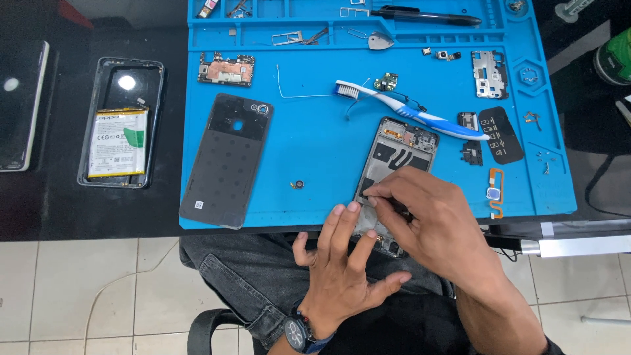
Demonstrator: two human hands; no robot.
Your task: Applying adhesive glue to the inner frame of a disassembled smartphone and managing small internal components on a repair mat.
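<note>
Opened phone frame (pixel 396 154) lies on blue work mat (pixel 315 158). Right hand (pixel 427 220) rests on the frame's lower half, fingertips pinched on its left edge. Left hand (pixel 345 269) steadies the frame's bottom end, just below those fingertips. Toothbrush (pixel 407 108) lies above them.

On the mat (pixel 315 164), the phone frame (pixel 394 154) lay under your right hand (pixel 427 223), with your left hand (pixel 342 263) at its seven o'clock. The toothbrush (pixel 407 108) lay at the frame's twelve o'clock, the back cover (pixel 227 158) at nine. Off the mat, the second phone (pixel 121 121) lay farther toward nine.
</note>
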